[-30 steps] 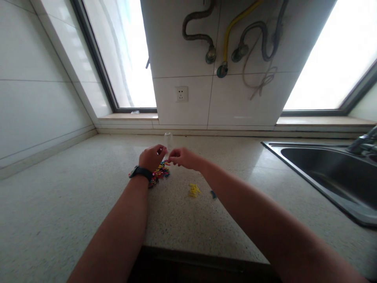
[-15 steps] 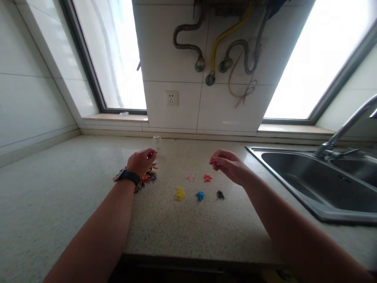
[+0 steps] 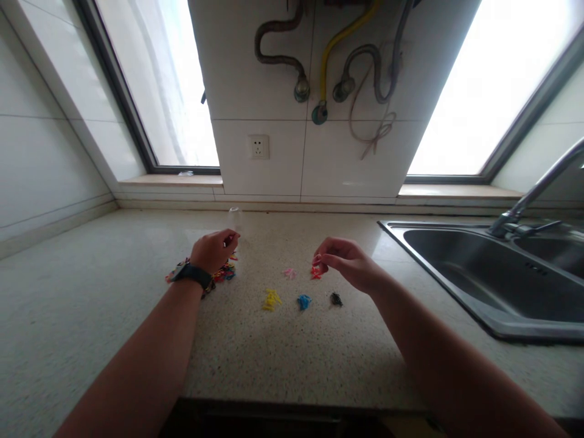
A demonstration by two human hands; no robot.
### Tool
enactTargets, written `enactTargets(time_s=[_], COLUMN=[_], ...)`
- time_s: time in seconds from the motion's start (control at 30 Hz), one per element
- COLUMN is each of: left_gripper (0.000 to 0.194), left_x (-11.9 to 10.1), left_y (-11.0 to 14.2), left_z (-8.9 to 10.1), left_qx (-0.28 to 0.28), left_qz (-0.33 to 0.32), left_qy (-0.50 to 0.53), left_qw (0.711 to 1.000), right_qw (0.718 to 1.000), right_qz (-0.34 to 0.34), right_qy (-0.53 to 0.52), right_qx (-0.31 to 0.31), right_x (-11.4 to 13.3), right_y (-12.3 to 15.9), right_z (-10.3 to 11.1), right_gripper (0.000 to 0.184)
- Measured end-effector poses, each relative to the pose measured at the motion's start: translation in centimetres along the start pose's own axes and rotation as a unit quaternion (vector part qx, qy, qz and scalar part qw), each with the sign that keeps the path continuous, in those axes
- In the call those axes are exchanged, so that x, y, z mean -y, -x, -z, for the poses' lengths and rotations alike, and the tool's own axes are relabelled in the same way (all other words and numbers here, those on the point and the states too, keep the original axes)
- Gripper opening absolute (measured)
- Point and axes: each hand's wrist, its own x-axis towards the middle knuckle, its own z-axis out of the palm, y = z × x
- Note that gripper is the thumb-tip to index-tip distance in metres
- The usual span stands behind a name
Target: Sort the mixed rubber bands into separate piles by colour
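My left hand (image 3: 214, 250), with a dark watch on its wrist, is closed with curled fingers over a mixed pile of small coloured pieces (image 3: 224, 272). What its fingertips hold, if anything, is hidden. My right hand (image 3: 342, 261) pinches what looks like a small red piece, just above a little red pile (image 3: 316, 274). Beside that lies a pale pink pile (image 3: 289, 274). Nearer to me are a yellow pile (image 3: 271, 300), a blue pile (image 3: 303, 302) and a black pile (image 3: 336, 298). The pieces are too small to name.
A clear cup (image 3: 235, 218) stands on the speckled counter (image 3: 274, 359) behind my left hand. To the right is a steel sink (image 3: 456, 261) with a tap (image 3: 524, 204). A wall socket (image 3: 259, 147) and several hoses are on the tiled wall.
My right hand has moved left and down to the red pile. The left hand stays over the mixed pile with little change. The camera view has shifted slightly.
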Motion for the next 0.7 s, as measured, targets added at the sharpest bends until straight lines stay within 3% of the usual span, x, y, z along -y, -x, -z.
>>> enactTargets(time_s=[0.27, 0.4, 0.47, 0.57, 0.7], left_gripper=[0.033, 0.032, 0.032, 0.033, 0.033], left_x=[-0.4, -0.4, -0.3, -0.1, 0.1], left_y=[0.0, 0.0, 0.0, -0.1, -0.2], left_z=[0.1, 0.2, 0.2, 0.1, 0.0], left_qx=[-0.009, -0.01, -0.008, -0.001, 0.002], left_qz=[-0.006, -0.005, 0.001, 0.01, 0.016], left_qy=[0.009, 0.018, 0.02, 0.023, 0.031], left_qw=[1.0, 1.0, 1.0, 1.0, 0.999], right_qw=[0.999, 0.988, 0.964, 0.888, 0.8], right_qz=[-0.038, -0.057, -0.04, 0.025, 0.084], right_qy=[0.035, 0.137, 0.263, 0.458, 0.589], right_qx=[-0.012, -0.031, -0.028, 0.013, 0.072], right_x=[-1.2, -3.3, -4.0, -4.5, -4.4], right_y=[-0.5, -1.0, -1.3, -1.8, -2.5], right_z=[-0.6, -0.9, -1.2, -1.6, -2.1], right_gripper=[0.019, 0.02, 0.016, 0.009, 0.011])
